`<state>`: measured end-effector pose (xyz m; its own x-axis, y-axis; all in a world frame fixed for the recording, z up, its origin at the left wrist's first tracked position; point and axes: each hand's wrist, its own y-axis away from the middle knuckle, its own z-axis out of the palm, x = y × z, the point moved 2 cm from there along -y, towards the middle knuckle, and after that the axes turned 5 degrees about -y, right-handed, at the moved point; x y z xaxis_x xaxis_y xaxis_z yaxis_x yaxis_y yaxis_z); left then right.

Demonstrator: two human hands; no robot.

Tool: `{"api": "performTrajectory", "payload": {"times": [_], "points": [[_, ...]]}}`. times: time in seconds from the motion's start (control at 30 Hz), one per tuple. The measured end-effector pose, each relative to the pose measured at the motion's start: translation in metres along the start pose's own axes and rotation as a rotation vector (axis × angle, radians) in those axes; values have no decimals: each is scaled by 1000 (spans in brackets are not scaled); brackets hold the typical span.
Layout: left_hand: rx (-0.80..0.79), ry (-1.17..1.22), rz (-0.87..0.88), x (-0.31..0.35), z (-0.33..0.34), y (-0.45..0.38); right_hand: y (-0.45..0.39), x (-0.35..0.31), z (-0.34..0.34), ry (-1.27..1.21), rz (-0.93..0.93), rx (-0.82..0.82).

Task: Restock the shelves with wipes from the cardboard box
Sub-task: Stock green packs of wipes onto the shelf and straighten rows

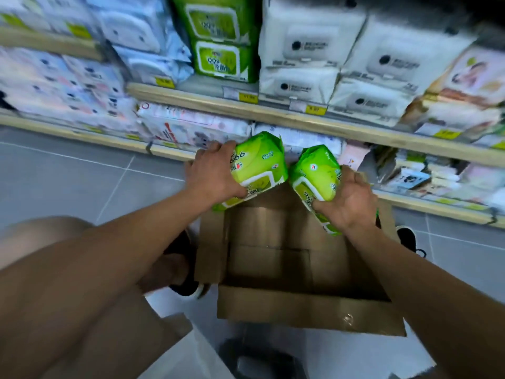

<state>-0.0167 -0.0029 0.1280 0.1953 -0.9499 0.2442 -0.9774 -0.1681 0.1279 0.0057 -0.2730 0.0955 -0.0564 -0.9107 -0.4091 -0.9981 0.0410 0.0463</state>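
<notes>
Hands each held one green wipes pack above the open cardboard box (308, 313): left hand (216, 177) gripped pack (259, 165), right hand (347, 199) gripped another (314, 176). Grip was full-width per pack, probably to carry two at once to the matching green stack (218, 39) on the upper shelf (273, 112).

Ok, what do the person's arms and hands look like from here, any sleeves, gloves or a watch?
Both forearms are bare to the frame edge: no sleeves in view. The left hand and right hand wear no gloves, and no rings, watch or wristband show on either. The picture is motion-blurred, so small details could be missed. Lower down, dark shoes with pale soles are worn.
</notes>
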Motion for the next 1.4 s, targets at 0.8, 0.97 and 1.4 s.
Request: {"api": "performTrajectory", "payload": {"times": [0.8,0.97,1.4], "points": [[214,156,-311,-186,-91,-77,-145,-297,-18,214,-596,61],[256,162,-275,-195,-88,-106,-181,-321,-8,272,-654,59],[336,243,-251,-198,-80,-137,-230,-312,33,357,-672,71]]}}
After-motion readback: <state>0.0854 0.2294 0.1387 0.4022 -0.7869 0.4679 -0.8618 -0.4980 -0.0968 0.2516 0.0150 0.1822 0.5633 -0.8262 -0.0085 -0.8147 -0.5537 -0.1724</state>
